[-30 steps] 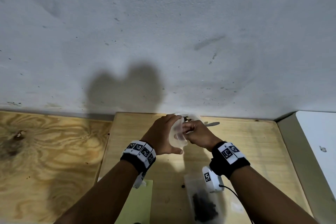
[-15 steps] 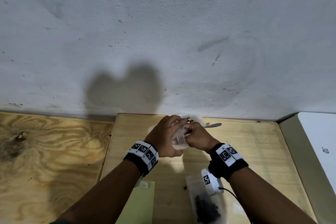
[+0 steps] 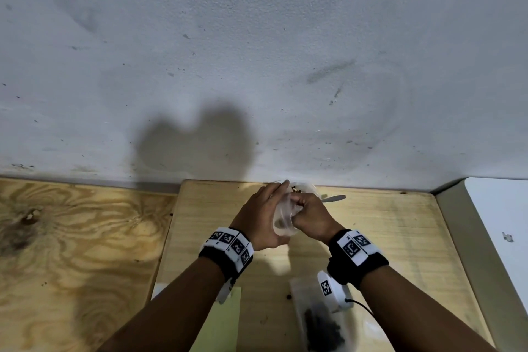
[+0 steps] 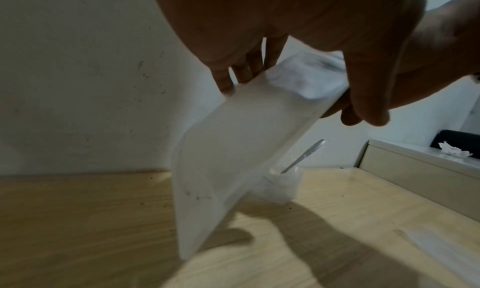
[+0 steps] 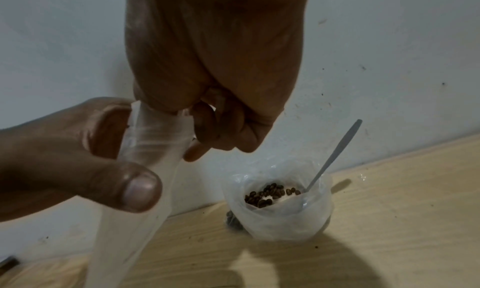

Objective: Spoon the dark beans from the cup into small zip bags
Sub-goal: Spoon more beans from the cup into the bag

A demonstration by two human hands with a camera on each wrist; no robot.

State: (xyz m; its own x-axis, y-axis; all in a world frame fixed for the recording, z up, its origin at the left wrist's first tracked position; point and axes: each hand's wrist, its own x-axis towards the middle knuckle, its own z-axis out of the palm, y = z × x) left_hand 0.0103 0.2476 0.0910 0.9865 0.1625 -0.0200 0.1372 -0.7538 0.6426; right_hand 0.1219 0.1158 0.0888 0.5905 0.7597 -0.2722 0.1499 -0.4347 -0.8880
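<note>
Both hands hold a small clear zip bag (image 3: pixel 283 220) up above the table, near the wall. My left hand (image 3: pixel 264 216) grips its side between thumb and fingers (image 4: pixel 226 85); the bag (image 4: pixel 226 163) hangs empty and slanted. My right hand (image 3: pixel 310 216) pinches the bag's top edge (image 5: pixel 161 126) with curled fingers. Behind the hands stands the cup (image 5: pixel 279 202), lined with clear plastic and holding dark beans (image 5: pixel 270 192). A metal spoon (image 5: pixel 335 155) leans in it, handle pointing up and right. Neither hand touches cup or spoon.
A filled zip bag of dark beans (image 3: pixel 323 326) lies on the table's near edge under my right forearm. A green sheet (image 3: pixel 223 320) lies near left. A white wall rises just behind the cup. A pale cabinet (image 3: pixel 463 251) borders the table at right.
The hands have stayed in place near the wall. The bag between them has been drawn in and turned a little, with the right fingers working at its top.
</note>
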